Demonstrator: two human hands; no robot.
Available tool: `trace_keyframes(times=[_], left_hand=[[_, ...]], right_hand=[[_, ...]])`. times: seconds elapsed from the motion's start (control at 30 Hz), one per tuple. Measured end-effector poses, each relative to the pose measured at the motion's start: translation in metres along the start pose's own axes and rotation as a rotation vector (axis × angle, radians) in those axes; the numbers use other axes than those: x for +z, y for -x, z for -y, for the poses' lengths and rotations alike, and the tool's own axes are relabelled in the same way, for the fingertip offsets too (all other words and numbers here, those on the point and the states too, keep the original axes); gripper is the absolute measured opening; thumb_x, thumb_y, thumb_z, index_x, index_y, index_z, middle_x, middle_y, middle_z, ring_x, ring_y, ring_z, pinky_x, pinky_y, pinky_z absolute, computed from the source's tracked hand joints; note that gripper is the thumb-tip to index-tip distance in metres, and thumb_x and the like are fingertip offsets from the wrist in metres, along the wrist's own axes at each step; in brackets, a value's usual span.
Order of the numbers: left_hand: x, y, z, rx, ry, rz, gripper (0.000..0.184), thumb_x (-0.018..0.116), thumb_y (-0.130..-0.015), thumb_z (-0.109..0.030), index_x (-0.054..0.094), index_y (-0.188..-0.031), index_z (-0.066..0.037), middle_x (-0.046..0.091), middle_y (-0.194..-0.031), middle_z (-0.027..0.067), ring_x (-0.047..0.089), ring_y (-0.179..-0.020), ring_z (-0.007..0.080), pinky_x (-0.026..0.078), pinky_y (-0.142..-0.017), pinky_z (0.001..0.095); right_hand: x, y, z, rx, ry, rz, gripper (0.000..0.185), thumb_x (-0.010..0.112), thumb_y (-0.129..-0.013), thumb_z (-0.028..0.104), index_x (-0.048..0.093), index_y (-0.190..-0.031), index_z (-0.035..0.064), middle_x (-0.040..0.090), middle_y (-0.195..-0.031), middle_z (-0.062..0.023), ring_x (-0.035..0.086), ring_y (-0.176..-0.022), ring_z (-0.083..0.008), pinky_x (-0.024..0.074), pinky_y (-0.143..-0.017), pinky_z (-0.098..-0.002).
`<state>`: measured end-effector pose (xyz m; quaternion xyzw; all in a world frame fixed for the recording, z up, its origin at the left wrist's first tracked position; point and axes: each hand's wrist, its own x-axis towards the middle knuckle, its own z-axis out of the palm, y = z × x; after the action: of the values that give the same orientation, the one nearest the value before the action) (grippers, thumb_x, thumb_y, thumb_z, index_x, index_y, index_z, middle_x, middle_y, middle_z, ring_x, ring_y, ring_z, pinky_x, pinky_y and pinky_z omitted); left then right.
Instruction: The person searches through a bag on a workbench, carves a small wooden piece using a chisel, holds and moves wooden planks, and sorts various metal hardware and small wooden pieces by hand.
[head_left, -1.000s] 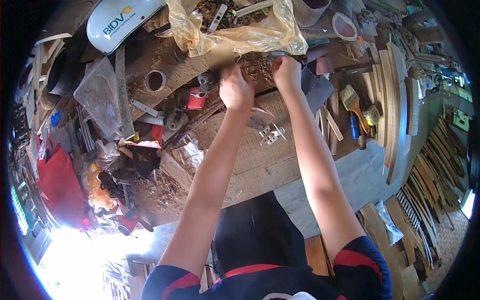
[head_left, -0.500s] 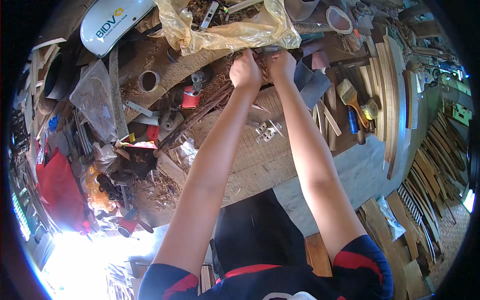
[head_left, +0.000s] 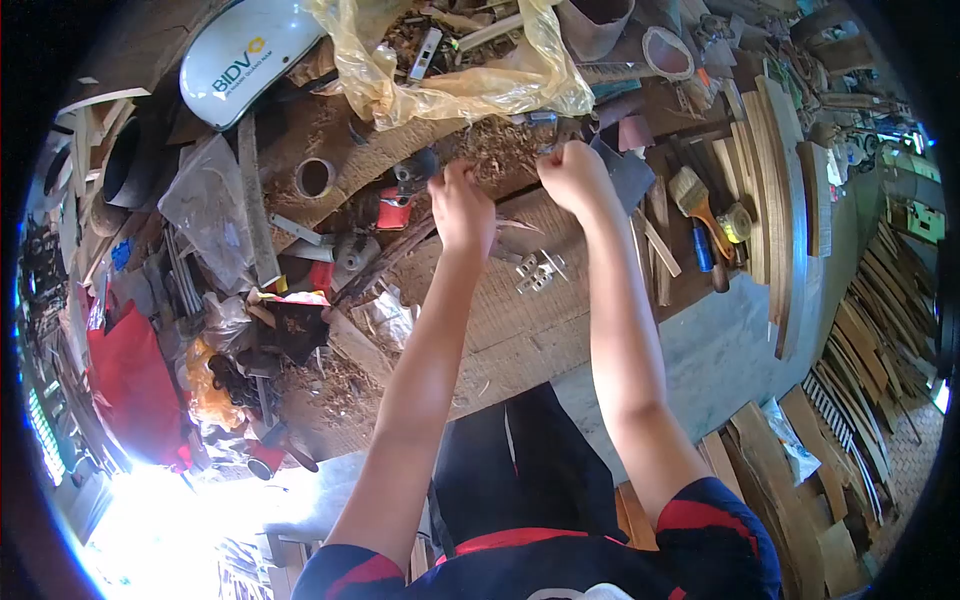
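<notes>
Head view: far wood shavings (head_left: 508,150), best touched lightly;
Left hand (head_left: 465,212): loosely curled, hold unclear;
Right hand (head_left: 578,178): curled, hold hidden.

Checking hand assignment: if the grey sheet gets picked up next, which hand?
Probably the right hand: it is close beside the grey sheet; the left hand is farther off, beyond the right. Whether the right holds something is unclear.

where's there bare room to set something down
The wooden board is mostly bare between the forearms, from the small metal pieces to its near edge. It's crowded leftward around the clear plastic bag, and rightward around the paintbrush and wooden strips.
</notes>
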<state>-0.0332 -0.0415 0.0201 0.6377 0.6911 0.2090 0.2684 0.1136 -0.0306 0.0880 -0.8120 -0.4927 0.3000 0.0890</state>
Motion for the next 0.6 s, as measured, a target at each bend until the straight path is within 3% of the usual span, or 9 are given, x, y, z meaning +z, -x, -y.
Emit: trace_keyframes(times=[0.07, 0.17, 0.3, 0.33, 0.37, 0.43, 0.5, 0.57, 0.6], left_hand=[[-0.004, 0.006, 0.016, 0.158, 0.152, -0.237, 0.016, 0.05, -0.085, -0.005, 0.054, -0.1, -0.002, 0.059, -0.094, 0.0186, 0.056, -0.09, 0.0374, 0.045, -0.078, 0.0432], [-0.014, 0.014, 0.028, 0.165, 0.209, -0.194, 0.013, 0.049, -0.088, -0.006, 0.054, -0.098, 0.0, 0.061, -0.092, 0.0194, 0.057, -0.085, 0.0372, 0.046, -0.074, 0.0436], [-0.03, 0.032, 0.026, -0.035, 0.424, -0.084, 0.012, 0.053, -0.087, -0.006, 0.056, -0.096, 0.001, 0.064, -0.085, 0.0181, 0.063, -0.076, 0.0315, 0.049, -0.068, 0.0385], [-0.03, 0.031, 0.032, -0.125, 0.521, -0.038, 0.015, 0.056, -0.087, -0.01, 0.058, -0.095, 0.002, 0.065, -0.083, 0.0141, 0.063, -0.073, 0.0225, 0.05, -0.066, 0.0324], [-0.03, 0.033, 0.038, -0.105, 0.519, -0.03, 0.015, 0.056, -0.087, -0.01, 0.058, -0.095, 0.002, 0.065, -0.083, 0.0141, 0.063, -0.073, 0.0225, 0.05, -0.066, 0.0324], [-0.042, 0.039, 0.038, -0.111, 0.717, -0.025, 0.017, 0.059, -0.087, -0.013, 0.058, -0.095, 0.001, 0.064, -0.081, 0.0086, 0.06, -0.071, 0.0149, 0.049, -0.065, 0.0278], [-0.047, 0.037, 0.043, -0.099, 0.766, -0.001, 0.02, 0.063, -0.085, -0.016, 0.06, -0.095, 0.001, 0.062, -0.078, 0.0044, 0.057, -0.068, 0.0097, 0.046, -0.063, 0.0231], [-0.065, 0.027, 0.035, -0.134, 0.668, 0.107, 0.021, 0.067, -0.083, -0.018, 0.062, -0.092, 0.0, 0.062, -0.075, 0.0029, 0.055, -0.067, 0.0083, 0.045, -0.062, 0.0226], [-0.07, 0.018, 0.025, -0.088, 0.642, 0.05, 0.022, 0.069, -0.08, -0.019, 0.064, -0.089, 0.0, 0.061, -0.071, 0.0017, 0.053, -0.064, 0.0075, 0.045, -0.061, 0.0224]], right_hand=[[-0.028, 0.031, 0.034, -0.102, -0.124, -0.029, 0.024, 0.055, -0.081, 0.014, 0.061, -0.066, -0.0033, 0.063, -0.072, -0.0232, 0.064, -0.073, -0.0373, 0.051, -0.069, -0.0437], [-0.059, 0.039, 0.096, -0.225, -0.196, 0.06, 0.019, 0.052, -0.088, 0.013, 0.055, -0.075, -0.0003, 0.06, -0.072, -0.0182, 0.061, -0.071, -0.032, 0.0493, -0.067, -0.0414], [0.001, -0.04, 0.121, -0.389, -0.39, -0.598, 0.027, 0.056, -0.088, 0.018, 0.05, -0.093, -0.0072, 0.055, -0.093, -0.0239, 0.057, -0.082, -0.0344, 0.0487, -0.072, -0.04], [0.004, -0.03, 0.12, -0.413, -0.33, -0.699, 0.029, 0.056, -0.087, 0.017, 0.049, -0.098, -0.0088, 0.054, -0.095, -0.0248, 0.055, -0.086, -0.0349, 0.0485, -0.072, -0.0403], [0.011, -0.026, 0.123, -0.351, -0.375, -0.776, 0.025, 0.062, -0.085, 0.015, 0.052, -0.098, -0.0043, 0.056, -0.082, -0.0156, 0.055, -0.077, -0.0264, 0.0452, -0.069, -0.0365], [0.022, 0.013, 0.108, -0.413, -0.38, -0.9, 0.023, 0.061, -0.085, 0.014, 0.053, -0.1, -0.0014, 0.056, -0.085, -0.0144, 0.055, -0.075, -0.0257, 0.0453, -0.068, -0.0363], [0.054, 0.061, 0.082, -0.259, -0.522, -0.61, 0.027, 0.058, -0.086, 0.013, 0.05, -0.105, -0.004, 0.055, -0.089, -0.0209, 0.055, -0.083, -0.0358, 0.0469, -0.073, -0.0399], [0.092, 0.114, 0.054, -0.171, -0.627, -0.464, 0.023, 0.058, -0.085, 0.01, 0.052, -0.104, 0.0004, 0.056, -0.084, -0.0165, 0.056, -0.073, -0.0317, 0.0463, -0.065, -0.0407], [0.113, 0.14, 0.036, -0.213, -0.445, -0.473, 0.024, 0.058, -0.084, 0.009, 0.052, -0.107, 0.0025, 0.056, -0.083, -0.0142, 0.056, -0.07, -0.0281, 0.0458, -0.061, -0.0384]])
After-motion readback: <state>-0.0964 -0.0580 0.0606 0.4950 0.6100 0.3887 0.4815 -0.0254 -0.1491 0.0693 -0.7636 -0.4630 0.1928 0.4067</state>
